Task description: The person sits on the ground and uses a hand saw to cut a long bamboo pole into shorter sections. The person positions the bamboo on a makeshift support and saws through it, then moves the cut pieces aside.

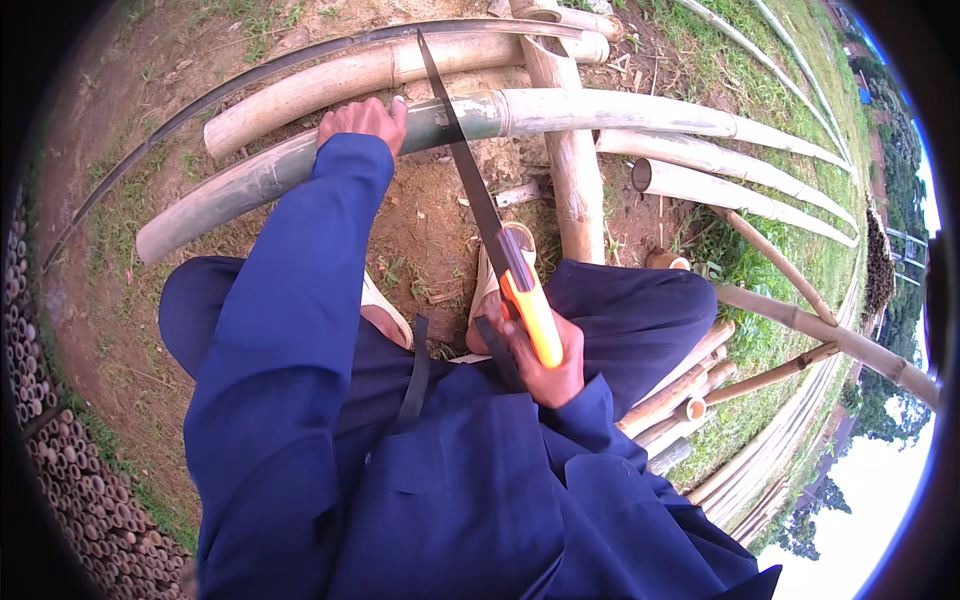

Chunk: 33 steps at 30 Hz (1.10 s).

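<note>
A hand saw point(477, 190) with a dark blade and an orange-yellow handle is in my right hand point(556, 362), its fingers wrapped round the grip. The blade points away from me and lies across a thick bamboo pole point(610, 110), just left of a joint. I cannot tell whether the teeth are in a cut. My left hand point(362, 124) is closed over the same pole, left of the blade, with the thumb toward the saw. Under the pole, right of the blade, runs a wooden support log point(574, 190).
Behind lies a shorter bamboo piece point(300, 95) and a thin dark strip point(200, 100). More bamboo poles point(740, 190) extend right. Cut bamboo lengths point(690, 385) lie by my right knee, near a pole frame point(800, 320). A stack of bamboo ends point(85, 490) stands at lower left.
</note>
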Each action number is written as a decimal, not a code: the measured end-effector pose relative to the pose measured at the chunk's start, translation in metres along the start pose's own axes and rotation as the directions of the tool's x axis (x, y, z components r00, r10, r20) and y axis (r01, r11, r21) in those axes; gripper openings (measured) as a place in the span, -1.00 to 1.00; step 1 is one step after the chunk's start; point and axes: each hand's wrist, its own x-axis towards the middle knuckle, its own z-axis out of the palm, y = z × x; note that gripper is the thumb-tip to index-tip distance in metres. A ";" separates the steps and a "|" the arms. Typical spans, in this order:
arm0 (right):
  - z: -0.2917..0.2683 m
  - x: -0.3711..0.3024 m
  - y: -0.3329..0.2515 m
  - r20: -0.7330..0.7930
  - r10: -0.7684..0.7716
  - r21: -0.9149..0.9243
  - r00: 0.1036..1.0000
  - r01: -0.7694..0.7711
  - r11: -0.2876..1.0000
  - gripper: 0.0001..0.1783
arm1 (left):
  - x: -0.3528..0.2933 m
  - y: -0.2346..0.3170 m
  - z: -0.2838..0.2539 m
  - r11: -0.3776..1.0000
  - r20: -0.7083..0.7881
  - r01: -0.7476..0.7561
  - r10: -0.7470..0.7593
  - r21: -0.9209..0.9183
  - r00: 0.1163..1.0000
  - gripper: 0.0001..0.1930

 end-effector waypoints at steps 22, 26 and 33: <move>0.031 0.076 0.028 -0.055 -0.248 -0.116 0.967 0.240 0.964 -0.86 | 0.002 -0.010 -0.003 0.999 -0.012 -0.037 0.036 -0.026 0.999 -0.35; 0.008 0.000 0.011 -0.020 -0.068 -0.105 0.997 0.066 0.992 -0.75 | -0.004 -0.013 -0.003 0.999 -0.002 -0.050 0.050 -0.014 0.999 -0.35; -0.007 -0.021 0.003 -0.019 -0.139 -0.134 0.990 0.135 0.982 -0.76 | 0.001 -0.005 -0.002 0.999 0.011 -0.019 0.020 -0.028 1.000 -0.35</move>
